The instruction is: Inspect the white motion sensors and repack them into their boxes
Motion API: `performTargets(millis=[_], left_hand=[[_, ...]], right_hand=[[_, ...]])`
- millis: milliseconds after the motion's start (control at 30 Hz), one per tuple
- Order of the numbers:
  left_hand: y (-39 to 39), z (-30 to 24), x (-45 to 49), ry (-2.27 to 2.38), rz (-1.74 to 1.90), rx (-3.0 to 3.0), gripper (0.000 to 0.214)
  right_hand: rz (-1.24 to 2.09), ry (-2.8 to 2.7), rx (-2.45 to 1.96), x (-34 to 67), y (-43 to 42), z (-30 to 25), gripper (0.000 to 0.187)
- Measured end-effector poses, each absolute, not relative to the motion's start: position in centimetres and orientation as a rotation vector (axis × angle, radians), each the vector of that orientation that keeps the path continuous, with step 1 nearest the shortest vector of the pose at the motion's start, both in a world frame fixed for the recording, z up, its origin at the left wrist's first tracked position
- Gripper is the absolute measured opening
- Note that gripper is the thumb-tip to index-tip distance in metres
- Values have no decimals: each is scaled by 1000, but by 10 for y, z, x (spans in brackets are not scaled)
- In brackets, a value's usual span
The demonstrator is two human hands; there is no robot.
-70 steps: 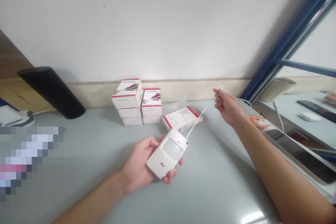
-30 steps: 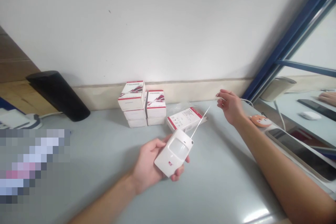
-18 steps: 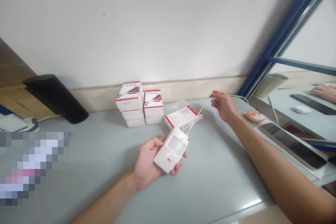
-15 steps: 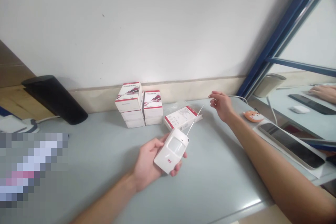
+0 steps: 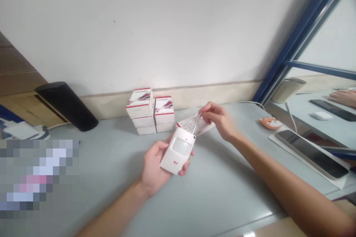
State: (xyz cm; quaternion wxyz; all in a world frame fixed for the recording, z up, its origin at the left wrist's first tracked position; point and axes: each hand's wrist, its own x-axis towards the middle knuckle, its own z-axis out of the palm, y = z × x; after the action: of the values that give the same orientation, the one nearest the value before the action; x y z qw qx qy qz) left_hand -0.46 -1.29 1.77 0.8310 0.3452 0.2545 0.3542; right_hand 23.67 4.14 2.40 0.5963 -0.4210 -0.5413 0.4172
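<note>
A white motion detector [image 5: 180, 150] with a translucent window and a small red mark lies tilted in my left hand [image 5: 155, 166], whose fingers wrap round its back and sides. From its top right corner rises a thin metal antenna [image 5: 196, 126]. The fingers of my right hand [image 5: 215, 116] pinch the antenna's upper end. Behind both hands a white and red box [image 5: 185, 123] lies on the table, partly covered by the detector and my right hand.
Stacked white and red boxes [image 5: 140, 105] stand by the wall. A black cylinder [image 5: 68, 106] leans at the left. On the right are an orange animal-faced object [image 5: 270, 122] and a dark slab-like device [image 5: 311, 153]. Beyond the blue frame [image 5: 278, 52] another person's hand [image 5: 343, 97] shows.
My right hand has come left and down onto the antenna, which it did not touch before. Less of the antenna's length shows now. The detector stays in my left hand.
</note>
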Motion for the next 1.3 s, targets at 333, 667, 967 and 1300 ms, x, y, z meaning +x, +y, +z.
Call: performTargets(millis=[333, 667, 967, 1300], left_hand=[[-10, 15, -4, 561, 920, 645, 44], [-2, 30, -12, 561, 1151, 558, 38], [-5, 29, -11, 502, 1097, 643, 37], [-17, 23, -8, 475, 938, 839, 56]], right_hand=[[531, -1900, -1252, 218, 18, 22, 17], [34, -2153, -1914, 168, 85, 46, 35], [-188, -1934, -1902, 191, 76, 55, 28], [-214, -1791, -1233, 190, 23, 8, 10]])
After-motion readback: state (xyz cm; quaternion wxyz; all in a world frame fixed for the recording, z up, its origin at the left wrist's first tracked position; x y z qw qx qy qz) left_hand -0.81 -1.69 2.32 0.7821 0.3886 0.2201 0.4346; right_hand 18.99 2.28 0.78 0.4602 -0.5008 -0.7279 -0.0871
